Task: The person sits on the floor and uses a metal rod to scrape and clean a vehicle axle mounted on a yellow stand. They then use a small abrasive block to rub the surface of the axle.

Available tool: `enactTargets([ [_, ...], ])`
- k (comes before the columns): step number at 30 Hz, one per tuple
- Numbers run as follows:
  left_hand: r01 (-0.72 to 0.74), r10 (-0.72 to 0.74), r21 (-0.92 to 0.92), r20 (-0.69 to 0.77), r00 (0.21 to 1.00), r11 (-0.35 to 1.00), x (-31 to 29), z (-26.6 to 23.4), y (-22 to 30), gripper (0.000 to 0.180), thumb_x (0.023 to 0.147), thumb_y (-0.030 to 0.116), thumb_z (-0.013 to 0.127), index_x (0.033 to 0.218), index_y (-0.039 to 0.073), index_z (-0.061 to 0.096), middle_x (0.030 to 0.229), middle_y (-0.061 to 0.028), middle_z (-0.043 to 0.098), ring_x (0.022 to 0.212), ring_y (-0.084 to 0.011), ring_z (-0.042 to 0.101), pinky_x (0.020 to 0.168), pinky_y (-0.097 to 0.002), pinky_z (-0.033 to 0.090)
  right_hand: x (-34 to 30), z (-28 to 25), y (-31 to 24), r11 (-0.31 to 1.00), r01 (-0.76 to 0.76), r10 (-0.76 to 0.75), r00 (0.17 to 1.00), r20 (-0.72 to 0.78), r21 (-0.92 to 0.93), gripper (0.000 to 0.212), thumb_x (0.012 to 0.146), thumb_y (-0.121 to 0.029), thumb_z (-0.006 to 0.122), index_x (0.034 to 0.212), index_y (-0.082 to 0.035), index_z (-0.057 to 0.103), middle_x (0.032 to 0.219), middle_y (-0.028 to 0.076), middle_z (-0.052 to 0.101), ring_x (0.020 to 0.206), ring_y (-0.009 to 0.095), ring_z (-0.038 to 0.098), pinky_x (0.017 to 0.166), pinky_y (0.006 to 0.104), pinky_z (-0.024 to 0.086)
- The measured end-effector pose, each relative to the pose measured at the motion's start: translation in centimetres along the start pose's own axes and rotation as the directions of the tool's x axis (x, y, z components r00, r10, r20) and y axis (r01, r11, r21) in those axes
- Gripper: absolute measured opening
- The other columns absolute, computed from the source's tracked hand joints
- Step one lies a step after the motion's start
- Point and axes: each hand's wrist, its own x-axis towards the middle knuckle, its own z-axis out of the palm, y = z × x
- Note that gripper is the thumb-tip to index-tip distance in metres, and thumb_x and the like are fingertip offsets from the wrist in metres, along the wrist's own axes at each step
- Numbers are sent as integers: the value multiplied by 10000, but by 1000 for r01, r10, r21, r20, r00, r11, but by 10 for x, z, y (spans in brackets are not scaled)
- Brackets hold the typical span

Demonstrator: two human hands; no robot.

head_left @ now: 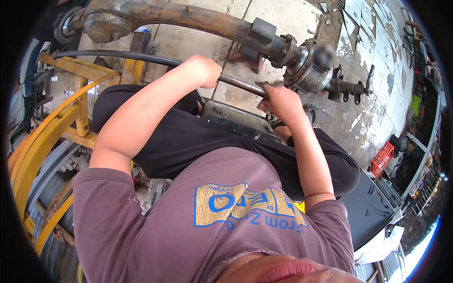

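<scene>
A long, slender, dark metal bar (238, 84), smooth and cylindrical, slants in front of the seated person, its left end over a yellow metal frame (45, 133) with scuffed paint. The left hand's (206, 71) grip is clamped around the bar's shaft; the right hand's (284, 101) is closed at its right end on a thin dark piece (272, 88) of unclear material. Beyond lies a rust-brown, curved axle housing (188, 20) with a rounded bulge, above worn, pale floor tiles (363, 113).
</scene>
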Motion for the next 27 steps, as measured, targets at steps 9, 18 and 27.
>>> enactTargets([
  [9, -4, 4, 0, -7, 1000, 1000, 2, 2, -1, 320, 999, 291, 728, 1237, 86, 790, 1217, -156, 824, 1185, -348, 784, 1017, -507, 632, 0, -1, 0, 999, -25, 25, 1000, 16, -36, 377, 935, -377, 863, 1142, -92, 731, 988, 146, 821, 966, 380, 818, 825, 519, 651],
  [18, 2, -2, 7, 14, 1000, 1000, 0, -3, 0, 320, 993, 269, 719, 1245, 82, 787, 1230, -158, 822, 1191, -354, 782, 1019, -507, 633, 1, -3, 7, 996, -63, 60, 997, 49, 69, 298, 919, -384, 876, 1094, -153, 802, 989, 144, 827, 988, 380, 812, 847, 529, 643],
  [27, 8, -8, 4, 29, 1000, 1000, -1, -4, 1, 318, 985, 268, 724, 1230, 77, 789, 1220, -163, 823, 1181, -358, 784, 1017, -508, 633, -2, 1, -5, 987, 4, 1, 999, -32, 160, 358, 964, -269, 829, 1279, -133, 728, 1039, 168, 819, 1016, 428, 785, 850, 551, 614],
])
